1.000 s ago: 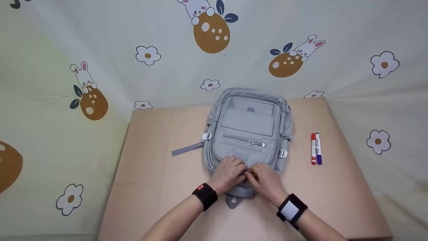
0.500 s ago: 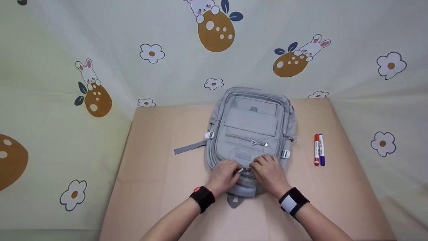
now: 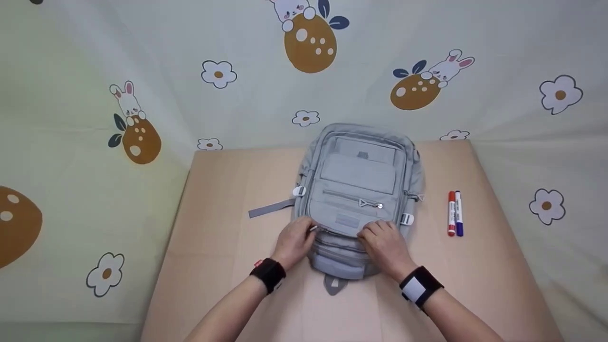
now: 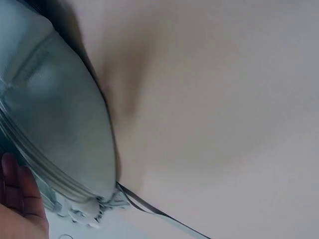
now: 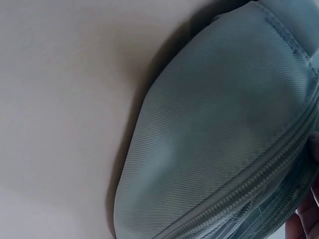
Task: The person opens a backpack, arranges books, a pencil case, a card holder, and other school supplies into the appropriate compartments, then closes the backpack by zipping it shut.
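Note:
A grey backpack [image 3: 358,173] lies front side up on the table, its end with the grey handle [image 3: 338,268] towards me. At the lower left of the front pocket, my left hand [image 3: 292,243] pinches a small light zipper pull [image 3: 313,228]. My right hand [image 3: 387,247] grips the pocket's lower edge, to the right of the pull. Between the hands runs a curved zipper [image 3: 338,232]; how far it is parted is unclear. Fingers [image 4: 31,196] show beside the bag in the left wrist view. Only a few fingertips [image 5: 294,226] appear in the right wrist view.
Two markers, one red [image 3: 451,213] and one blue [image 3: 459,213], lie side by side to the right of the bag. A grey strap [image 3: 270,208] stretches out left across the cardboard-coloured tabletop [image 3: 213,247]. Patterned cloth [image 3: 256,104] hangs behind and at the sides.
From close together at the bag's near end, the hands have spread apart. My left hand has moved left along the zipper with the pull; the right stays at the pocket edge.

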Demonstrator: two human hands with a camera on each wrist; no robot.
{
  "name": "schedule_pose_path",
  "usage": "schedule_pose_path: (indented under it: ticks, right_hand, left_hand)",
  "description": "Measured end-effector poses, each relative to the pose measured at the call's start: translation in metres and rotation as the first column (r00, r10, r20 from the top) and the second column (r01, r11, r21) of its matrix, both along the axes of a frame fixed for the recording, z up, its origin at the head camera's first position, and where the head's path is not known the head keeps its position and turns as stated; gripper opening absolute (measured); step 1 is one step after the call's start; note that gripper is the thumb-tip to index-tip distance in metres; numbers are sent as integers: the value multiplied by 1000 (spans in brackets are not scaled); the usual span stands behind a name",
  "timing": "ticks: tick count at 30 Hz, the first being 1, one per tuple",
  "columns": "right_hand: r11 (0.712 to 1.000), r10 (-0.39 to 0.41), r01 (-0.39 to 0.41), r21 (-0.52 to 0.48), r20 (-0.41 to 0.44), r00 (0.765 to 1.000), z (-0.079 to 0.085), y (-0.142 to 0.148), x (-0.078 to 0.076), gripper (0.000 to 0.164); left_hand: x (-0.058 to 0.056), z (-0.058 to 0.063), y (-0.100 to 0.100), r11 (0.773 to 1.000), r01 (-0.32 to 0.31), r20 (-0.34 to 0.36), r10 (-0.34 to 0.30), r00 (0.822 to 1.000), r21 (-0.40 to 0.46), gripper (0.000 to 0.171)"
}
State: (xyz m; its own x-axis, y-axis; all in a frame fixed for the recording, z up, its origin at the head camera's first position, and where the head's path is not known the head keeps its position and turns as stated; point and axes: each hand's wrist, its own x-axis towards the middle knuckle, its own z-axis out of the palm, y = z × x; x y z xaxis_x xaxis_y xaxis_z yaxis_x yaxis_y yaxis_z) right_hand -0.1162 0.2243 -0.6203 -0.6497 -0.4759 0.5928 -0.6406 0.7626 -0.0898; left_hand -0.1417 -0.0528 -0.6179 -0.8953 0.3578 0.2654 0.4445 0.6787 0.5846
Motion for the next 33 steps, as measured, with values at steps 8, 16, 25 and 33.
schedule_pose_path:
  ticks: [8, 16, 25, 33]
  right_hand:
    - [1000, -11, 10, 17, 48, 999, 3, 2, 1, 7]
    - [998, -44, 40, 43, 110, 993, 15, -23, -4, 28]
    - [983, -83, 64, 169, 103, 991, 14, -55, -19, 14]
    - [989, -66, 52, 135, 97, 993, 18, -61, -17, 12]
  left_hand:
    - [-19, -2, -23, 988, -134, 103, 126, 987, 75, 7]
    - [-19, -1, -27, 979, -128, 169, 102, 980, 156, 11]
    - [-26, -2, -28, 992, -65, 165, 46, 985, 110, 8]
    - [-66, 12, -32, 990, -144, 81, 144, 986, -3, 5]
